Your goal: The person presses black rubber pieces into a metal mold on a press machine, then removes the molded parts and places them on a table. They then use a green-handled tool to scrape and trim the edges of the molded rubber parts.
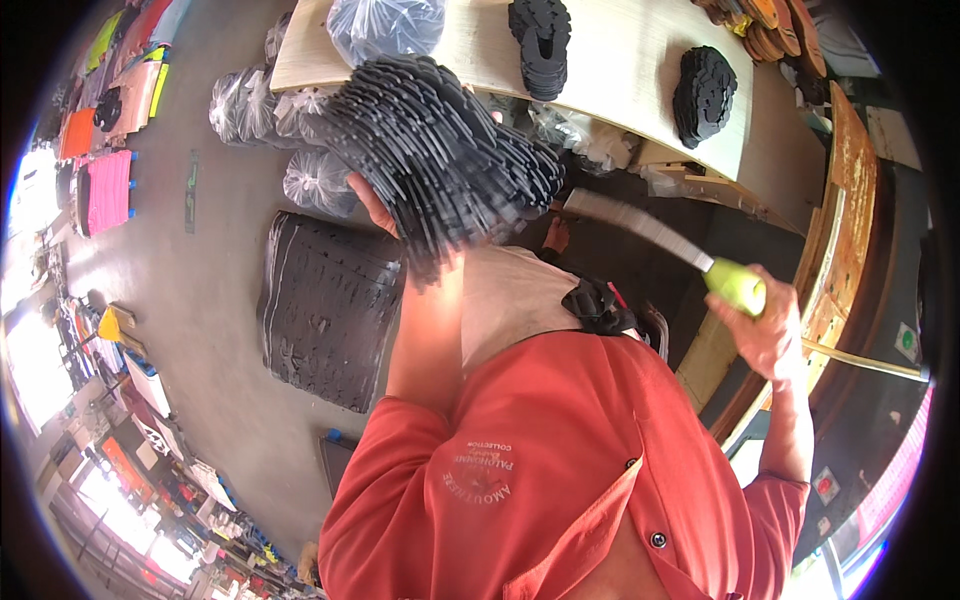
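Observation:
A thick fanned stack of thin black sole-shaped sheets rests on my left hand, whose thumb shows at its left side. Most of that hand's fingers are hidden behind the stack. My right hand, off to the right, is closed round the lime-green handle of a knife. Its long metal blade points left toward the stack, apart from it and smeared by motion. On the wooden table ahead lie two smaller piles of black sole-shaped pieces, a middle pile and a right pile.
A clear plastic bag sits on the pale table; more bags stand on the floor to its left. A large black block of stacked sheets lies left of my legs. Worn wooden boards rise at the right.

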### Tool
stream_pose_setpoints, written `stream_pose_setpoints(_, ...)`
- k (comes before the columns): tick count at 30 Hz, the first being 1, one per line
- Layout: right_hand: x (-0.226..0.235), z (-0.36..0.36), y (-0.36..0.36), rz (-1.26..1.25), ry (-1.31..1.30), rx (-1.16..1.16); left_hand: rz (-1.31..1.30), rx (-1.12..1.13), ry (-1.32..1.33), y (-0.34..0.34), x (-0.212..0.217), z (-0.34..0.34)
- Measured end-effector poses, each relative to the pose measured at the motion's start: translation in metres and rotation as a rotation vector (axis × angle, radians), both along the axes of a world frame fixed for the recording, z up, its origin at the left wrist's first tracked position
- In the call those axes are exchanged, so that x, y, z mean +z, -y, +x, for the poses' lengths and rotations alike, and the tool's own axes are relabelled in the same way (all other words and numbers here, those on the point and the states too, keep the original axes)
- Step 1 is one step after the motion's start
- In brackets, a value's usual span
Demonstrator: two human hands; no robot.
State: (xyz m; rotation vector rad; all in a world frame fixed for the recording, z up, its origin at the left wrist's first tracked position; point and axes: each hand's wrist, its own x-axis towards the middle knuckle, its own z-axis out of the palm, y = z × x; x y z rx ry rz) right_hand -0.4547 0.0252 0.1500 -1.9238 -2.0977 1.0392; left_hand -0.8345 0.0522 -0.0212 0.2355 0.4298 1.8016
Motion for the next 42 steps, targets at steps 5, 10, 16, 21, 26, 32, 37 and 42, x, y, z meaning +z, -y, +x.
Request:
stream_pose_setpoints(5, 0.003, -0.021, 0.001, -0.011, -0.161, 0.263, 0.050, 0.003, 0.063, 0.005, 0.005, -0.030)
stream_pose_setpoints(10, -0.003, -0.039, -0.002, 0.124, -0.037, 0.245, 0.076, 0.001, 0.093, 0.010, 0.007, -0.050)
stream_pose_setpoints(16, -0.004, -0.052, -0.008, 0.019, -0.115, 0.230, 0.088, -0.012, 0.117, 0.013, 0.007, -0.064)
stream_pose_setpoints(21, -0.013, -0.057, -0.013, 0.151, 0.056, 0.024, 0.101, -0.025, 0.128, 0.016, 0.006, -0.068)
stream_pose_setpoints(26, -0.008, -0.056, -0.013, 0.040, -0.027, -0.002, 0.102, -0.048, 0.136, 0.022, 0.006, -0.064)
stream_pose_setpoints(32, -0.005, -0.055, -0.011, 0.112, -0.080, 0.084, 0.103, -0.075, 0.147, 0.029, 0.006, -0.059)
stream_pose_setpoints(37, -0.005, -0.048, -0.011, 0.139, -0.198, 0.328, 0.098, -0.112, 0.163, 0.038, 0.006, -0.055)
stream_pose_setpoints(42, -0.001, -0.044, -0.004, 0.043, -0.166, 0.288, 0.086, -0.169, 0.183, 0.043, 0.004, -0.050)
